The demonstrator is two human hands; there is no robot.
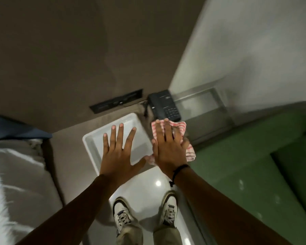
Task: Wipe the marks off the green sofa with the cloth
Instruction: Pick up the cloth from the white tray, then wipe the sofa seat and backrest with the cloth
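Above a white tray (94,144), left hand (119,152) spread flat, right hand (168,147) flat with fingers together over a red-striped cloth (181,129), green sofa (237,167) to the right, black telephone (163,105) beyond.

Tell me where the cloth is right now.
In the head view the red-and-white cloth sits right of centre under the flat right hand, between the white tray and the green sofa, just below the black telephone.

The room is dim and murky, with one small bright glare spot on the glossy floor (158,183) at lower centre. Edges smear with wide-angle stretch, and the bed (11,174) at left blows out white.
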